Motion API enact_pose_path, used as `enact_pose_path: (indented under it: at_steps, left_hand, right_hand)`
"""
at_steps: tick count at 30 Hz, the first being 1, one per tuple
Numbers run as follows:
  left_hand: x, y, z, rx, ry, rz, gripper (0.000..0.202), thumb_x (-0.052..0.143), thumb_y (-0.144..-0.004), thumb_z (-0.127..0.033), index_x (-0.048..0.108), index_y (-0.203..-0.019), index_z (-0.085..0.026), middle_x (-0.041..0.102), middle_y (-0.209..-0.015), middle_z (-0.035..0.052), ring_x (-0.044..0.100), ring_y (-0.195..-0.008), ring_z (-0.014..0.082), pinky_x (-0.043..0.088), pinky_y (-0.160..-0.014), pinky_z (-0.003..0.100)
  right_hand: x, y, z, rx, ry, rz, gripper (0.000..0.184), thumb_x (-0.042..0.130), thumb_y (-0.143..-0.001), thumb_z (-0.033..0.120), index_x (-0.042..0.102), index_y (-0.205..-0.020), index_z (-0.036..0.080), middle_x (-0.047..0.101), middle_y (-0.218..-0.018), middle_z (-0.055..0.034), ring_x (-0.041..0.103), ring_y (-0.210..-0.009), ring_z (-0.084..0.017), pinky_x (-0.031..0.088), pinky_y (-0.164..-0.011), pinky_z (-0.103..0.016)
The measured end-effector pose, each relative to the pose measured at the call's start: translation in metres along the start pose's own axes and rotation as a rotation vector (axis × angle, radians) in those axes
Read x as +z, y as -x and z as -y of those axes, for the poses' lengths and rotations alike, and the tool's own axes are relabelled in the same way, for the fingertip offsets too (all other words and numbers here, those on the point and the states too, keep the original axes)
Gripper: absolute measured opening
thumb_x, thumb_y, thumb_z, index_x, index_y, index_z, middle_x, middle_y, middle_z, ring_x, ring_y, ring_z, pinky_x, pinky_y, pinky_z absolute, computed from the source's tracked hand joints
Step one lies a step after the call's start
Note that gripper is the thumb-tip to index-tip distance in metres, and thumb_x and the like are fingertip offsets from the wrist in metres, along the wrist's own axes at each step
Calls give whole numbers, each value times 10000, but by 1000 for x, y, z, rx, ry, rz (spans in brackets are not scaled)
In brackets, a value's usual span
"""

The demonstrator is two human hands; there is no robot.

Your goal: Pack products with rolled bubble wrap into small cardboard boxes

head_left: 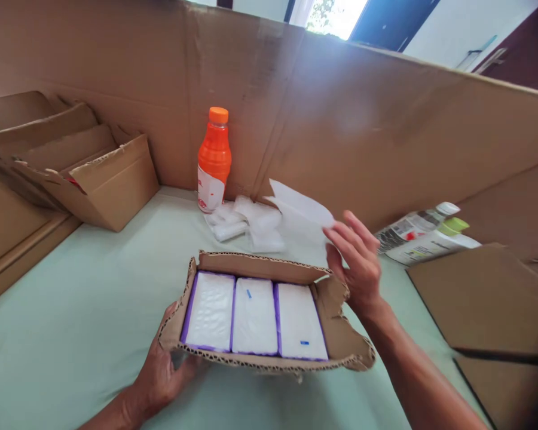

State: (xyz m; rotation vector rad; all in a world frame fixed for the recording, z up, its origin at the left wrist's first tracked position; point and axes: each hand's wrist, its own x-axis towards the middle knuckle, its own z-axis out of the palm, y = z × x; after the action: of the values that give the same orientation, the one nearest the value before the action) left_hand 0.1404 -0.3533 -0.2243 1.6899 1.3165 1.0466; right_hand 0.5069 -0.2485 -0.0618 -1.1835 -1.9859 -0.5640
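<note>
My left hand [159, 367] grips a small open cardboard box [251, 263] at its left end, thumb under the front edge. Three white packs with purple sides, probably tissue packs [254, 316], stand side by side in it, and some bare space shows at the box's right end. Above the box's back right corner, my right hand [356, 260] pinches a thin white sheet [300, 209], blurred by motion. Crumpled clear plastic wrappers [255, 224] lie just behind the box, partly behind the sheet's lower edge.
An orange bottle [214, 158] stands upright against the tall cardboard wall [385, 119]. Torn open cardboard boxes [112, 185] sit at the left. A clear bottle with a white cap [412, 227] and a white bottle [430, 246] lie at the right, behind more cardboard [479, 298].
</note>
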Motion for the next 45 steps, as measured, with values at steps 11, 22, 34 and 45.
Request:
enact_pose_path:
  at_steps: [11,22,34,45]
  left_hand:
    - [-18,3,-15,-91,-75,-22,531,636,-818,-598,625,-1107,-152,683,-1084,160,632,-1108,379,485,-1031,561]
    - [-22,-12,-26,-196,-9,-83,521,737,-653,-519,598,-999,-155,706,-959,116,680,-922,294,562,-796,400]
    - [16,-135,-50,-45,199,0,549,675,-669,-385,547,-1152,-159,648,-1050,69,638,-997,230,532,-876,356]
    - [-9,16,-26,-121,112,33,631,626,-890,-367,418,-1472,-237,549,-1454,148,542,-1342,287,413,-1151,515]
  right_hand:
    - [-107,228,98,239,108,404,313,508,-904,55,716,-1058,230,743,-1217,-55,539,-1355,-298,483,-939,-458]
    - [-55,138,133,783,-502,421,344,570,-877,290,595,-1210,207,716,-1070,-94,673,-811,-214,524,-542,-300]
    - [13,92,68,897,-533,309,492,544,-842,364,570,-1282,146,689,-1211,-152,669,-1046,-273,561,-823,-411]
    - [-64,187,99,546,3,576,380,611,-893,254,667,-1263,186,613,-1405,-151,589,-1230,-337,505,-966,-511]
